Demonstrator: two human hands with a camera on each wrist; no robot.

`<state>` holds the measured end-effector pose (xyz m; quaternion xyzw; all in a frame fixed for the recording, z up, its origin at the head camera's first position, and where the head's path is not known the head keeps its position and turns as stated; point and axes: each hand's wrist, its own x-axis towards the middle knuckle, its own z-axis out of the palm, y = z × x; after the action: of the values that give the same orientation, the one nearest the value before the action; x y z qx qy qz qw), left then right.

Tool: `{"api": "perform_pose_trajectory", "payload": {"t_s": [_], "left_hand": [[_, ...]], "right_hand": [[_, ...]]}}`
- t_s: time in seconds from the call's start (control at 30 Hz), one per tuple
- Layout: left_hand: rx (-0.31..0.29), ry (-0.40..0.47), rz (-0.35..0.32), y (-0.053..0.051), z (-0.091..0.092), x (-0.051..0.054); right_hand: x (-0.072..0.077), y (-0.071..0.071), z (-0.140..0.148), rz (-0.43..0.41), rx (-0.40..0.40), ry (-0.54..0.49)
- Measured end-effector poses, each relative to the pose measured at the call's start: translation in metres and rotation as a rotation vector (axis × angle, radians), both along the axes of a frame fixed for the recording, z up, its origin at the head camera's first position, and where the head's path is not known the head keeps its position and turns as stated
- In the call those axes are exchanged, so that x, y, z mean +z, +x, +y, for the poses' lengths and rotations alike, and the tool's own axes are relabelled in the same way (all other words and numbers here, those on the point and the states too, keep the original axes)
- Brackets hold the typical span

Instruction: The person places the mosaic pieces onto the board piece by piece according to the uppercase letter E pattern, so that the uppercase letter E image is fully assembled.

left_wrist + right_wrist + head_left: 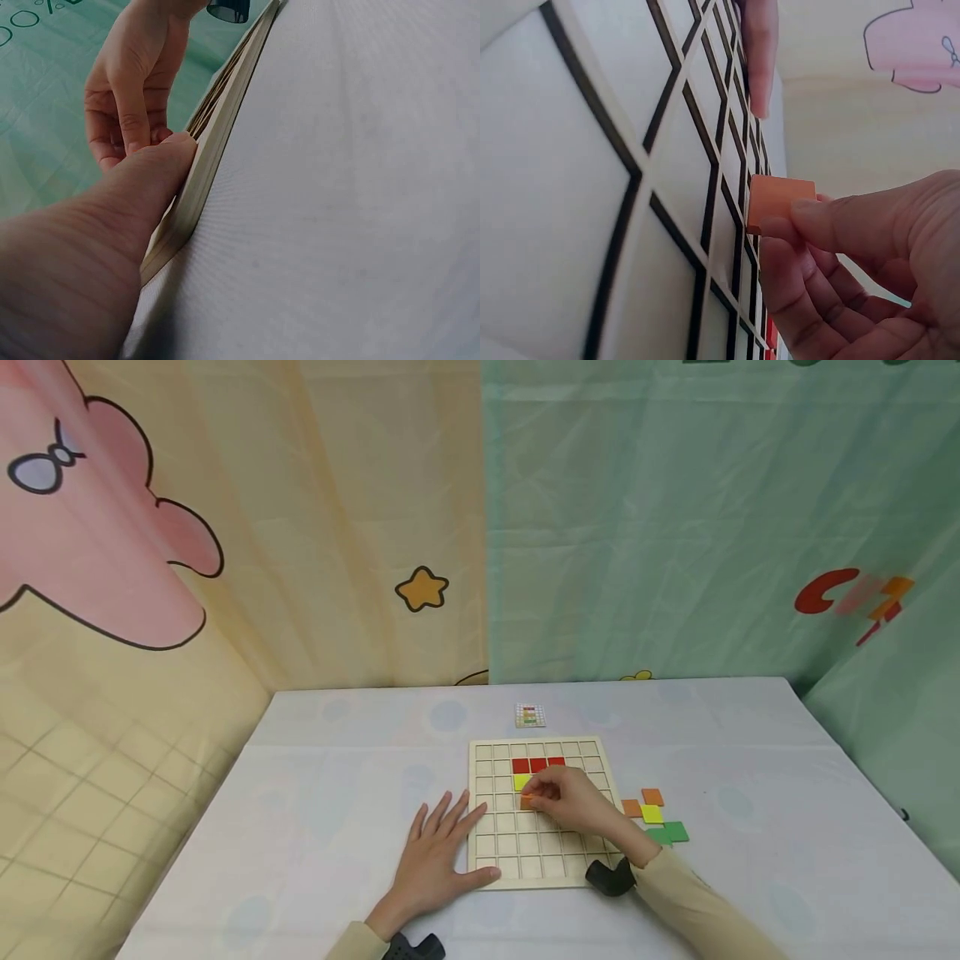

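A pale wooden grid board (491, 845) lies flat on the table, seen in the head view. My right hand (573, 803) pinches a square orange tile (778, 199) between thumb and fingers, with the tile's edge at the grid near the middle. Three red tiles (538, 766) fill a row of cells, and a yellow tile (521, 782) sits beneath the leftmost one; the right hand hides cells beside it. My left hand (437, 862) is spread at the board's left side, its thumb touching the board's edge in the left wrist view.
Right of the board lie loose tiles: two orange (653, 797), a yellow tile (652, 814) and green tiles (676, 832), partly overlapping. A small card (530, 716) with a coloured grid pattern lies behind the board. Printed curtains (645, 527) hang beyond the white table (322, 827).
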<state>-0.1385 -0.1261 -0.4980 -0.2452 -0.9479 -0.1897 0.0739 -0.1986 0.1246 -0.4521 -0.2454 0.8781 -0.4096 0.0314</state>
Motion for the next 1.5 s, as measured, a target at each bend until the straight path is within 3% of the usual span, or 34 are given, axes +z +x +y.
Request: {"api": "perform_pose_trajectory", "payload": {"t_s": [0.23, 0.57, 0.83, 1.1, 1.2, 1.3, 1.5], "left_hand": [[0.003, -0.008, -0.043, 0.000, 0.000, 0.002], [0.014, -0.022, -0.066, 0.003, 0.000, 0.004], [0.019, -0.023, -0.056, 0.003, 0.000, 0.003], [0.017, -0.021, -0.031, 0.001, -0.001, 0.003], [0.013, -0.015, -0.028, 0.001, -0.001, 0.003], [0.012, -0.004, -0.025, 0.001, 0.000, 0.003], [0.013, -0.004, -0.020, 0.000, 0.001, 0.001]], "right_hand": [[-0.001, -0.002, -0.010, 0.030, -0.027, 0.012], [-0.003, 0.004, -0.018, 0.126, -0.159, 0.223], [0.001, 0.008, -0.015, 0.150, -0.123, 0.263], [0.004, 0.014, 0.009, 0.069, 0.075, 0.163], [0.006, 0.016, 0.024, 0.078, 0.106, 0.113], [0.008, 0.017, 0.041, 0.129, 0.094, 0.107], [0.014, 0.020, 0.075, 0.141, -0.039, 0.172]]}}
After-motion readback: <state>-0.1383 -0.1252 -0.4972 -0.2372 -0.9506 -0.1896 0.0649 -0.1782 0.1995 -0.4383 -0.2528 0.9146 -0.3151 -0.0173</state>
